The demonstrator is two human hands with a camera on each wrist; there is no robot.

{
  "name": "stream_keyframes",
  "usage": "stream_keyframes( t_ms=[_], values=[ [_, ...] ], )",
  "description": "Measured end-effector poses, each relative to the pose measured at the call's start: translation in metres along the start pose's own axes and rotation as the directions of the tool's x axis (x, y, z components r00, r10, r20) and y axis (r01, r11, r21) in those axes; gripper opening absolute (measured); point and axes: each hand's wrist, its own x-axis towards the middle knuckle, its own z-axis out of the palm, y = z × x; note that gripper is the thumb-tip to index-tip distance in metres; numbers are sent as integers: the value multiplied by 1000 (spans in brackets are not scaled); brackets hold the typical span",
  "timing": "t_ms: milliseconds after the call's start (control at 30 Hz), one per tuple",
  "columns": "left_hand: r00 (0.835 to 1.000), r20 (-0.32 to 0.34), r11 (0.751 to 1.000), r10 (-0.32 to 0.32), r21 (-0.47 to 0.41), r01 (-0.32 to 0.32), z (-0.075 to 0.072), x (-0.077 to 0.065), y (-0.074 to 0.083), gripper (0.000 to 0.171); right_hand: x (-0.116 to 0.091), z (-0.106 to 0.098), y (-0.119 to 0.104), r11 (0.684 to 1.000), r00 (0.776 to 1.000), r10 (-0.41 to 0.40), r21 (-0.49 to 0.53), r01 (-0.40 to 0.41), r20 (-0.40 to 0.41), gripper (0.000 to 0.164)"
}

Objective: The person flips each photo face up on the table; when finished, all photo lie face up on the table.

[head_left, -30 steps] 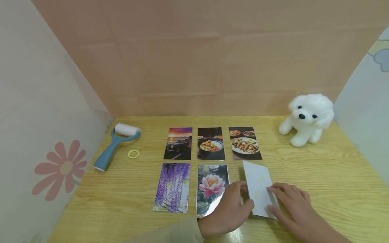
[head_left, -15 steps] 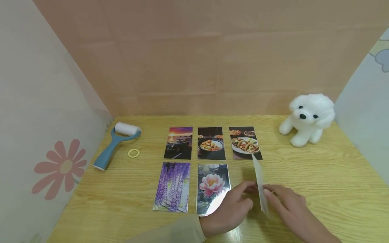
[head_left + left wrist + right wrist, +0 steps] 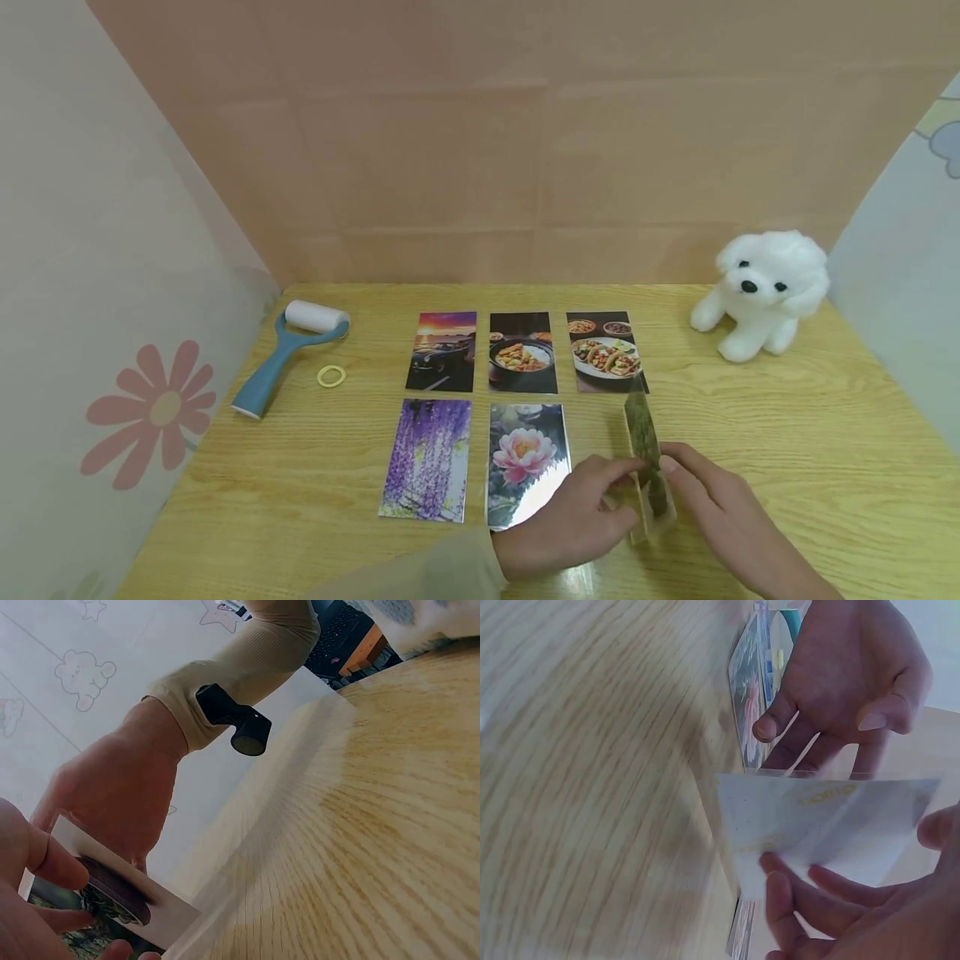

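In the head view a picture card (image 3: pixel 643 454) stands nearly upright between both hands, blurred by motion. My left hand (image 3: pixel 573 508) has its fingers against the picture side, seen in the left wrist view, where the card (image 3: pixel 120 900) shows a dark round shape over green. My right hand (image 3: pixel 723 508) supports it from the other side; in the right wrist view its bent fingertips (image 3: pixel 780 874) touch the pale back of the card (image 3: pixel 832 817). Beside the left wrist lies a peony card (image 3: pixel 523 454), and left of that a wisteria card (image 3: pixel 426 458).
Behind these lie a car-at-sunset card (image 3: pixel 442 352), a rice dish card (image 3: pixel 522 353) and a taco card (image 3: pixel 606 352). A blue-handled lint roller (image 3: pixel 281 354) and a yellow ring (image 3: pixel 332 377) are at the left. A white plush dog (image 3: pixel 761 296) sits back right on the wooden table (image 3: pixel 810 425).
The card has swung from its pale back facing up, through edge-on, to showing its dark picture side. My left fingers have moved slightly right; my right hand has changed its position around the card.
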Motion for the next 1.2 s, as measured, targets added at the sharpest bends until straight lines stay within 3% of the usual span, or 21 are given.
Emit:
stream_keyframes(
  t_ms=[133, 367, 533, 700, 900, 1067, 1200],
  values=[
    [1000, 1, 999, 13, 34, -13, -3, -1, 2, 53, -1, -2, 2, 999, 1000, 1, 38, 0, -30, 45],
    [996, 29, 996, -90, -3, 90, -8, -4, 6, 55, -4, -6, 9, 974, 999, 51, 223, -46, -16, 51],
    [998, 10, 998, -55, 17, 55, -10, -3, 5, 58, -5, -6, 12, 944, 996, 84, 321, -78, -7, 53],
    [992, -77, 989, -103, -111, 95, -10, -1, 4, 61, -6, -5, 14, 968, 991, 118, 233, -99, -70, 53],
    [960, -156, 937, -232, -299, 178, -12, 2, 4, 66, -9, 1, 13, 989, 966, 98, 128, -68, -241, 44],
    [953, -164, 921, -253, -342, 186, -20, 0, 6, 64, -11, 5, 13, 995, 931, -8, 94, 45, -365, 37],
    [957, -166, 927, -239, -332, 174, -24, -3, 5, 59, -11, 7, 14, 998, 909, -41, 31, 60, -415, 36]
  ],
)
